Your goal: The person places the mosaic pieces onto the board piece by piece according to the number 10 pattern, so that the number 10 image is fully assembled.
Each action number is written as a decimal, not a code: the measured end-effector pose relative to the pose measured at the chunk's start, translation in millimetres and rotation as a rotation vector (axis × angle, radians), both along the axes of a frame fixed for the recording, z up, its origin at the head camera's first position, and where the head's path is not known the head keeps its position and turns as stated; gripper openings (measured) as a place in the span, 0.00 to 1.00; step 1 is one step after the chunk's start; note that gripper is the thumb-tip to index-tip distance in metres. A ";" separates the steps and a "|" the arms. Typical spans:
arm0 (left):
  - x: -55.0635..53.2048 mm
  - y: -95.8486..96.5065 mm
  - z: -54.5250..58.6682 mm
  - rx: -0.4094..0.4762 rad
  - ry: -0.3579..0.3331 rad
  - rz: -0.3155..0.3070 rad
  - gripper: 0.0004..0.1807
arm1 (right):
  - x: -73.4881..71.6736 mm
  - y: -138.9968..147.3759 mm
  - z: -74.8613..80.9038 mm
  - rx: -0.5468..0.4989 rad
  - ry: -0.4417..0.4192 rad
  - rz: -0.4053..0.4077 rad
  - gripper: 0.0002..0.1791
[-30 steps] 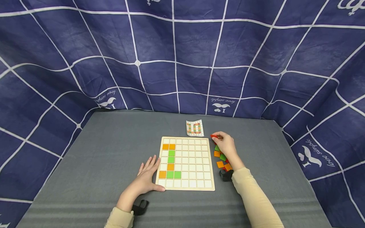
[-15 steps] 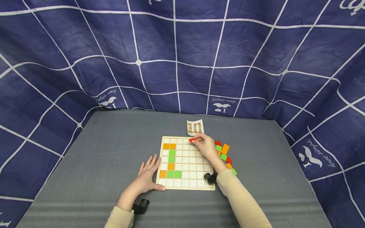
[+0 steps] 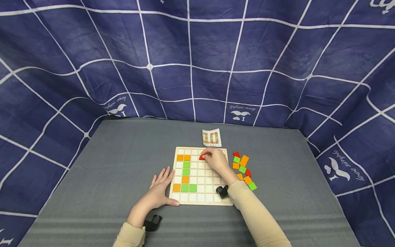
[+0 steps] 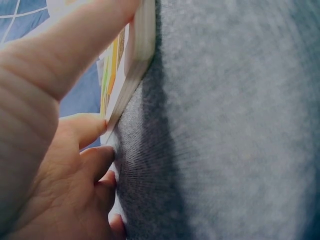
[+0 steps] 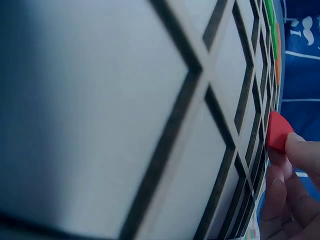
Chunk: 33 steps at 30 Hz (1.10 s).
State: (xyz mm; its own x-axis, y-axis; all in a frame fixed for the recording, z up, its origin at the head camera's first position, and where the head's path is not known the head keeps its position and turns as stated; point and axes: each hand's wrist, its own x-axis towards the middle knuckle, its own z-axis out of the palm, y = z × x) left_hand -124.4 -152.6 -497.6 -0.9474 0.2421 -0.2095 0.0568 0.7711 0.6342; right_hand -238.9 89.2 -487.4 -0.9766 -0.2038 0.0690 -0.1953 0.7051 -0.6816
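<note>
In the head view a wooden grid board (image 3: 229,202) lies on the grey table, with several orange and green square tiles set in its left columns. My right hand (image 3: 215,160) is over the board's upper part. Between its thumb and fingers it pinches a red quarter-round tile (image 5: 278,131), close over the grid in the right wrist view. My left hand (image 3: 157,192) rests at the board's left side, fingers spread along the edge and thumb at the near left corner. The left wrist view shows this thumb and the fingertips at the board's side (image 4: 145,40).
Right of the board lies a loose group of tiles: green squares (image 3: 252,186), orange squares (image 3: 244,160), a red rounded tile (image 3: 248,173) and a red triangular-looking one (image 3: 236,154). A printed pattern card (image 3: 212,138) lies behind the board. A blue curtain (image 3: 210,85) hangs behind the table.
My right hand has carried the red tile from the loose tiles on the right leftward over the board, then slightly down the grid. The left hand has stayed at the board's edge.
</note>
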 end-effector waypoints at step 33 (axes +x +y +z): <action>0.1 -0.8 0.3 -0.005 0.007 -0.003 0.69 | 1.0 46.0 25.8 0.012 -0.113 -0.143 0.07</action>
